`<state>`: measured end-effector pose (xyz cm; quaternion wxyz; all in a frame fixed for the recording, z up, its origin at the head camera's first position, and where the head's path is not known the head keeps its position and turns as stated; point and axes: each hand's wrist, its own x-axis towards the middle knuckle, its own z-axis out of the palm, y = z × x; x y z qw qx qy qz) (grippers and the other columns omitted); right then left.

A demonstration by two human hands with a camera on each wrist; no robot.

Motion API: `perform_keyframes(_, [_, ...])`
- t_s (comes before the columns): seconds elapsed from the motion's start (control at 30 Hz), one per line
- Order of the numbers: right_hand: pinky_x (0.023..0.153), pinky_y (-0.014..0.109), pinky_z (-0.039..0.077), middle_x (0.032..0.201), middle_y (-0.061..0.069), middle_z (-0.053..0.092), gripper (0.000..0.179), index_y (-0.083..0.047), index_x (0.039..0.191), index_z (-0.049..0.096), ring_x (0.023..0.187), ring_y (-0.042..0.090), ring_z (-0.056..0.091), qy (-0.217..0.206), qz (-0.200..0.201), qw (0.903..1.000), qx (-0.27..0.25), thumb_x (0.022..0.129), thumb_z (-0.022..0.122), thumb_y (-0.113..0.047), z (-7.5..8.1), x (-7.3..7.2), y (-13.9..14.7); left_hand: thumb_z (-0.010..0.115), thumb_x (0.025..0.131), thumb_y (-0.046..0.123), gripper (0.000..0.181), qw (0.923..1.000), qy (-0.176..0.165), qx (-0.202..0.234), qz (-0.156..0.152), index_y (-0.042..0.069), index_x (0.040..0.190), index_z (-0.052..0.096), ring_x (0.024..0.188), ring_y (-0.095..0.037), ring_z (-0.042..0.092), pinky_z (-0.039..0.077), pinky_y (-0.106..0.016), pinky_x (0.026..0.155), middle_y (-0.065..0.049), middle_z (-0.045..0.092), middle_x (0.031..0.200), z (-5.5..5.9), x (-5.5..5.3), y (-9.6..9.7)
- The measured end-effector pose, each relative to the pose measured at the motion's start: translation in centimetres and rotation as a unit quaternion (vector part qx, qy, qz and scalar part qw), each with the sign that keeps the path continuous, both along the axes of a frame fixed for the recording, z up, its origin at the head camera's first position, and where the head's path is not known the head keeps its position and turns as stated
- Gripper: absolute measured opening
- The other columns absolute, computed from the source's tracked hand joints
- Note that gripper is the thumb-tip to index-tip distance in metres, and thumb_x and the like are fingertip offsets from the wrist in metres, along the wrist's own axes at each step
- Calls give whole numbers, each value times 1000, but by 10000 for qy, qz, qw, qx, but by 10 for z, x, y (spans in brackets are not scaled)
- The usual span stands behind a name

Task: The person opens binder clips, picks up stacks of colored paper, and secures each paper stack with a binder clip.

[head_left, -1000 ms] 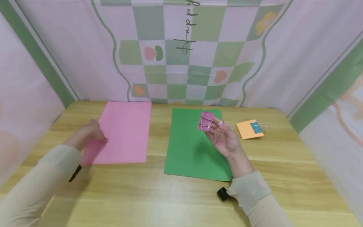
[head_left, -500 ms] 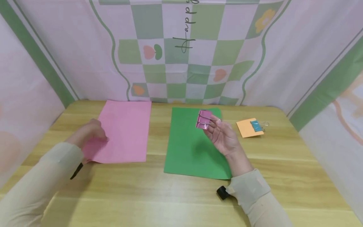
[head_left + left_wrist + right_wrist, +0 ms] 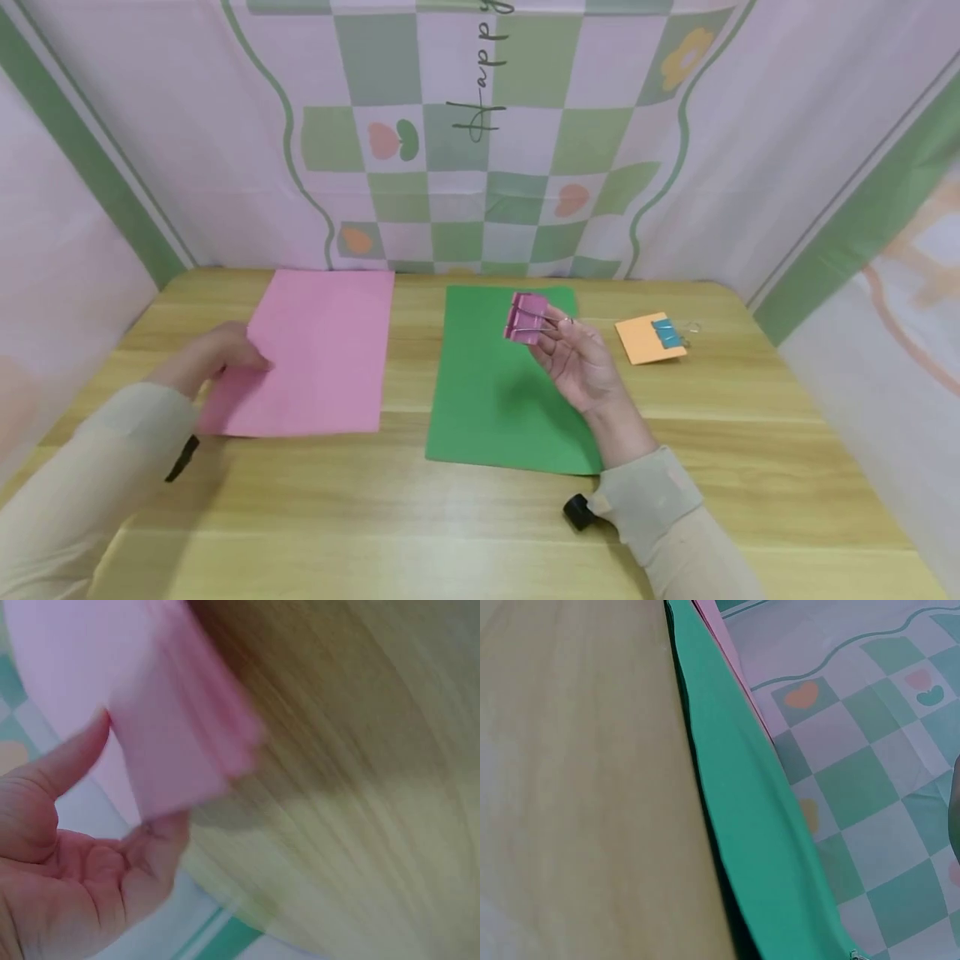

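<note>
At the left, my left hand [image 3: 236, 350] is at the near left part of a stack of pink paper [image 3: 330, 358]. In the left wrist view, the thumb lies on top of the pink sheets [image 3: 169, 750] and the fingers curl below, pinching their edge. Several sheet edges fan apart there. Over green paper [image 3: 480, 408], my right hand [image 3: 588, 371] is raised, palm partly up. Between thumb and fingers it holds a pink binder clip [image 3: 527, 318] by its wire handles, the clip body pointing left. The right wrist view shows the green paper [image 3: 742, 772] but hardly any hand.
To the right of the green paper lies a pad of orange sticky notes [image 3: 634, 342] with a blue binder clip [image 3: 667, 333] on its right side. Everything rests on a wood-grain table [image 3: 420, 525]. A patterned curtain [image 3: 457, 196] stands along its back edge.
The head view has shifted slightly, so everything sits a little further left. The right hand has brought the pink binder clip slightly left. The left hand stays at the pink paper.
</note>
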<state>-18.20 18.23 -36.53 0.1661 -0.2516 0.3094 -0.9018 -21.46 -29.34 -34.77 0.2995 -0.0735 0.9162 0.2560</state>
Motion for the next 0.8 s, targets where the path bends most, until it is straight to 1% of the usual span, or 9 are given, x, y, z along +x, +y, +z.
perform_keyframes(0.07, [89, 26, 58, 115, 13, 73, 27, 2, 124, 64, 102, 22, 73, 67, -21, 10000, -10, 103, 49, -7, -2, 0, 0, 61, 92, 12, 26, 9987, -86, 436, 242, -7, 83, 45, 67, -23, 55, 53, -28, 68, -13, 50, 73, -2, 0, -7])
perform_keyframes(0.13, [89, 26, 58, 114, 12, 73, 27, 2, 124, 64, 102, 21, 73, 114, -41, 9999, -8, 104, 49, -7, -3, 0, 0, 57, 95, 10, 26, 9950, -269, 876, 404, 8, 76, 41, 60, -8, 44, 45, -20, 59, 4, 42, 64, -5, 1, -13])
perform_keyframes(0.2, [88, 25, 59, 114, 12, 73, 27, 1, 124, 64, 102, 21, 73, 132, -64, 9999, 14, 104, 49, -8, -3, 0, 0, 54, 98, 9, 18, 9871, -552, 1429, 474, 5, 83, 46, 65, -6, 50, 50, -20, 64, 6, 49, 67, -6, 4, -19])
perform_keyframes(0.27, [88, 25, 59, 114, 12, 73, 26, 1, 123, 64, 101, 21, 73, 123, -71, 9999, 20, 103, 50, -8, -3, 0, 1, 52, 101, 9, 10, 9763, -849, 1915, 547, -1, 100, 48, 73, -5, 56, 54, -21, 71, 7, 57, 74, -7, 7, -23])
perform_keyframes(0.37, [89, 26, 58, 114, 12, 73, 26, 2, 123, 64, 102, 21, 73, 131, -98, 9999, 24, 103, 50, -7, -2, 0, 1, 49, 103, 12, 20, 9659, -1002, 2326, 548, -1, 118, 47, 78, -4, 60, 55, -20, 75, 7, 64, 83, -7, 10, -28])
perform_keyframes(0.43, [89, 25, 58, 114, 13, 72, 26, 2, 124, 63, 102, 21, 73, 150, -145, 9998, 46, 103, 49, -7, -2, 0, 2, 48, 104, 12, 19, 9604, -978, 2533, 620, 1, 119, 48, 78, -3, 61, 55, -19, 74, 8, 66, 84, -8, 11, -31])
perform_keyframes(0.53, [89, 25, 58, 115, 12, 73, 27, 2, 124, 63, 102, 20, 73, 188, -207, 9995, 130, 103, 49, -7, 0, 1, 1, 46, 104, 10, 13, 9507, -924, 2837, 849, 8, 112, 56, 76, -3, 64, 57, -19, 73, 8, 67, 83, -10, 12, -36])
perform_keyframes(0.7, [89, 26, 58, 116, 13, 72, 27, 3, 125, 63, 102, 21, 73, 141, -278, 9994, 162, 103, 50, -7, 1, 0, -1, 44, 105, 7, 28, 9310, -993, 3284, 1248, 21, 94, 65, 73, -3, 67, 59, -21, 73, 7, 70, 80, -13, 15, -43])
perform_keyframes(0.8, [87, 25, 59, 116, 11, 73, 27, 2, 124, 64, 98, 20, 74, 88, -454, 9985, 294, 102, 51, -6, 0, 1, -2, 43, 105, 7, 27, 9296, -963, 3335, 1235, 21, 95, 64, 73, -3, 66, 59, -20, 73, 7, 69, 80, -10, 16, -45])
